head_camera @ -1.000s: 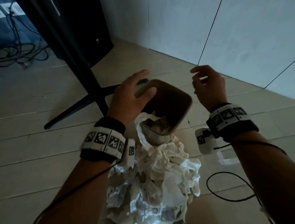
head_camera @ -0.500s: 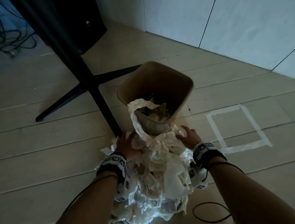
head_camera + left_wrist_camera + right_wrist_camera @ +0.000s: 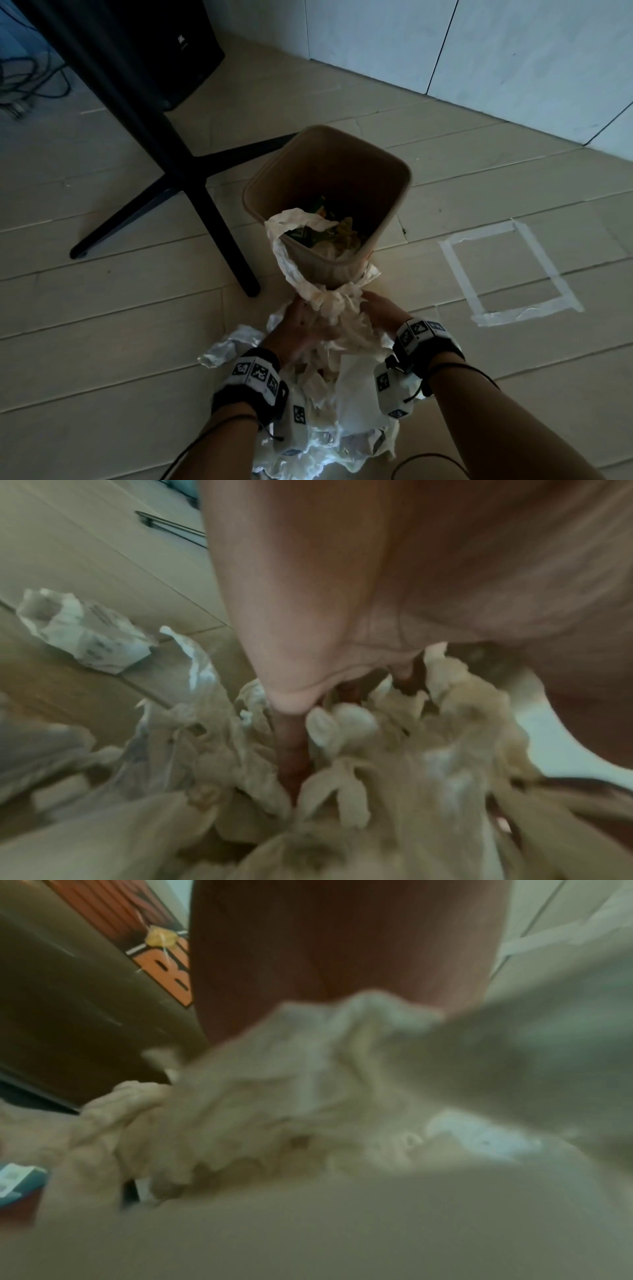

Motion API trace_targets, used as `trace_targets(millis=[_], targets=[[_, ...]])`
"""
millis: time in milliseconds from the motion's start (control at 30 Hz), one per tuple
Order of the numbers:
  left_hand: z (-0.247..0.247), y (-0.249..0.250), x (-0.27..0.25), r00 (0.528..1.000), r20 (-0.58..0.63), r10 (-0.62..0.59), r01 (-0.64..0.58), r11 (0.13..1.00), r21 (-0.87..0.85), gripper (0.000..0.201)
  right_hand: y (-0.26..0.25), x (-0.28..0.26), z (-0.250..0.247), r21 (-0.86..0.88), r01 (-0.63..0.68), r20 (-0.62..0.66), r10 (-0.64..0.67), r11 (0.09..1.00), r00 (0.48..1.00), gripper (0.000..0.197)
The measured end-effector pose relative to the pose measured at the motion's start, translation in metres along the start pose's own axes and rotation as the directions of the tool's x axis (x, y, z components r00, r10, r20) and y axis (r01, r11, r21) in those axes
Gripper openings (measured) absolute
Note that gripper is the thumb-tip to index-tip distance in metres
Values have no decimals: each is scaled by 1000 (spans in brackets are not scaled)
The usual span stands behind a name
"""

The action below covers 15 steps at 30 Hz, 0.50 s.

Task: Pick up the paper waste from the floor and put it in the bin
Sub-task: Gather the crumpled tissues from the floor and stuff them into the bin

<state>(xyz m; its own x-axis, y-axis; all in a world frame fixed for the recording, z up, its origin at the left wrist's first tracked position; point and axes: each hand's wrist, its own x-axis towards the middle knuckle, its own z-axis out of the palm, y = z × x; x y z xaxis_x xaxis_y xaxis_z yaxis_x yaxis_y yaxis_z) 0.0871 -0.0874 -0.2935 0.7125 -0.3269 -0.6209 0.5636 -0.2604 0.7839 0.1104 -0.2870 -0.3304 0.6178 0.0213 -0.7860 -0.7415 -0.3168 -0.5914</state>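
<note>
A big heap of crumpled white paper waste [image 3: 346, 383] lies on the floor just in front of the brown bin [image 3: 394, 205]. One strip of paper [image 3: 284, 253] hangs over the bin's near rim, and coloured scraps lie inside. My left hand [image 3: 301, 325] and right hand [image 3: 376, 308] squeeze the heap's far end from both sides, close to the bin's base. In the left wrist view the fingers [image 3: 291, 750] are dug into the paper [image 3: 394, 750]. In the right wrist view bunched paper [image 3: 308, 1083] covers the fingers below the palm [image 3: 325, 961].
A black stand [image 3: 205, 205] spreads its legs on the floor left of the bin, with a black speaker [image 3: 171, 51] behind it. A taped square [image 3: 507, 274] marks the floor on the right. Cables [image 3: 24, 85] lie far left. A white wall [image 3: 479, 51] runs behind.
Both hands have come down from the bin's rim to the heap and have closed in on its far end. The view has tilted down and nearer.
</note>
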Motion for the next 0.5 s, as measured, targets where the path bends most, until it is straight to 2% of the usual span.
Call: trace_targets(millis=[33,67,133,233,300,367,467,500], targets=[[7,-3,1,999,8,45,-46,998,43,95,-3,-6,3,27,11,8,-11,1000,1000,24],[13,-5,2,997,-7,78,-76,989,125,102,-5,-13,7,96,0,19,-2,995,1000,21],[24,-8,-1,987,-65,148,-125,952,278,101,-12,-31,11,285,-53,27,47,957,999,25],[29,0,-15,967,-192,169,-135,974,180,75,-30,-60,11,433,-33,83,-4,901,997,22],[29,11,-30,947,-250,203,-182,978,107,64,-47,-88,9,403,8,81,-44,915,996,23],[27,29,-51,932,-274,239,-228,971,72,61,-60,-117,6,349,33,98,-71,937,993,28],[23,60,-87,912,-257,320,-313,947,71,61,-71,-159,3,454,76,139,-155,888,978,48],[22,72,-100,900,-243,361,-344,932,110,62,-73,-174,2,453,130,124,-206,882,971,48]])
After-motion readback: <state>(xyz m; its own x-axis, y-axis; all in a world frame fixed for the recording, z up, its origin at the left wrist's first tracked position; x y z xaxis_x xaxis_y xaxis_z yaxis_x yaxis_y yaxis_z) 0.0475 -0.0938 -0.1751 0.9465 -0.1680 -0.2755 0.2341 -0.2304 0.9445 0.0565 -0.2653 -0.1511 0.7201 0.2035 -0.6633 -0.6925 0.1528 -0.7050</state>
